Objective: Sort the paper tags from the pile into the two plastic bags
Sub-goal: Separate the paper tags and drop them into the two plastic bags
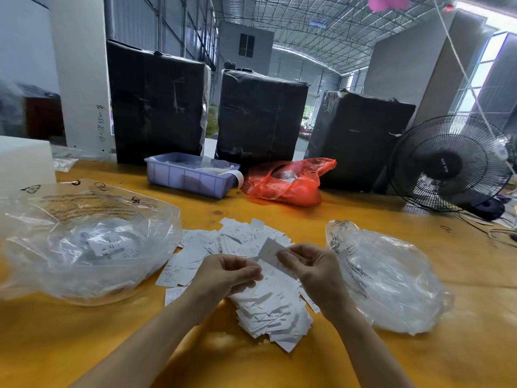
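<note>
Paper tags, small white rectangular slips with printed text, lie in a loose heap (260, 278) on the yellow wooden counter (363, 214), directly in front of the person and between the two clear plastic bags. Left hand (232, 271) is curled around a few slips, fingers bent over them just above the heap. Right hand (305, 264) pinches a single white tag (270, 250) by one edge between thumb and fingertips, lifted off the heap. Large crumpled clear plastic bag on the left (84, 239) already has tags inside; smaller clear plastic bag on the right (389, 278) sits just beside the right hand, contents hard to make out. Handling judgement: tags look very light, thin, slightly stiff like card, flat, prone to sticking together and sliding off each other; likely easy to blow around, with the black standing fan (450, 163) nearby on the right. Best hold is probably an edge or corner pinch, peeling one slip at a time off the top. Bags are soft, limp film with mouths that may collapse, so dropping a tag in may need the opening held up.
</note>
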The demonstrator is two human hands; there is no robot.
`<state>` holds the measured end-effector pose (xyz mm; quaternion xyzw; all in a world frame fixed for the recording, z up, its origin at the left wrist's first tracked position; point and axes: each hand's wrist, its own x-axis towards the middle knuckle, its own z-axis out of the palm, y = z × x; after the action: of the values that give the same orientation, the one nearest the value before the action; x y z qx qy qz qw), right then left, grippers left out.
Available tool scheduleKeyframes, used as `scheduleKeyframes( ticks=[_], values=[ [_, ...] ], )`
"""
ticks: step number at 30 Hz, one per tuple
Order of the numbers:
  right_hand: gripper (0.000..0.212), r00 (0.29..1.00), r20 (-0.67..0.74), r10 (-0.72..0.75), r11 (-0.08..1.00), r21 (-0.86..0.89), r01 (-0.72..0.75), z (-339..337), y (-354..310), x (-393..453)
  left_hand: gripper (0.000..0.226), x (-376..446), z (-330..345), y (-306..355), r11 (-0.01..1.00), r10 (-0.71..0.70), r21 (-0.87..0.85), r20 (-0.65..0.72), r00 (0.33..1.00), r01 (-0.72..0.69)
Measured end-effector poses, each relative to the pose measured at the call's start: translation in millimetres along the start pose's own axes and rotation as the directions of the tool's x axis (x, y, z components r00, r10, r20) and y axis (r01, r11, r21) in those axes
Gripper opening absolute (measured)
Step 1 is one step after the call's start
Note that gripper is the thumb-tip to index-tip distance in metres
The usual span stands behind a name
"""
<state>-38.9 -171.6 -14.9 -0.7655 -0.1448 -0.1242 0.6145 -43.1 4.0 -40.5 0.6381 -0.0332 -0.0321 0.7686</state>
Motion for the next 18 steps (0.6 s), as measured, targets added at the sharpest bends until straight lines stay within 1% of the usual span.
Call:
scheduleKeyframes(
  ticks=[5,10,12,16,18],
  values=[
    [0.010,1.000,0.000,-0.027,0.996,-0.081,0.027,-1.0,1.6,0.5,0.008,-0.4,-0.6,0.8,1.000,0.003,0.006,0.005,1.000,-0.003],
    [0.004,0.999,0.036,0.000,0.992,-0.124,0.004,-1.3,4.1,1.2,0.013,-0.7,-0.8,1.3,1.000,-0.006,0.003,0.005,1.000,0.006],
    [0.004,0.999,0.048,0.004,0.993,-0.117,0.001,-1.1,3.8,0.9,0.016,-0.5,-0.8,1.3,1.000,-0.010,-0.002,0.001,1.000,0.010],
    [0.005,1.000,0.003,-0.005,1.000,-0.016,0.005,-3.5,1.8,1.2,0.013,-0.8,-0.9,1.5,1.000,-0.017,0.005,0.013,1.000,0.017],
    [0.007,1.000,0.012,0.001,0.999,-0.036,-0.001,-4.4,2.4,1.7,0.010,-0.7,-0.5,1.2,1.000,-0.022,0.000,0.018,1.000,0.022]
  ],
)
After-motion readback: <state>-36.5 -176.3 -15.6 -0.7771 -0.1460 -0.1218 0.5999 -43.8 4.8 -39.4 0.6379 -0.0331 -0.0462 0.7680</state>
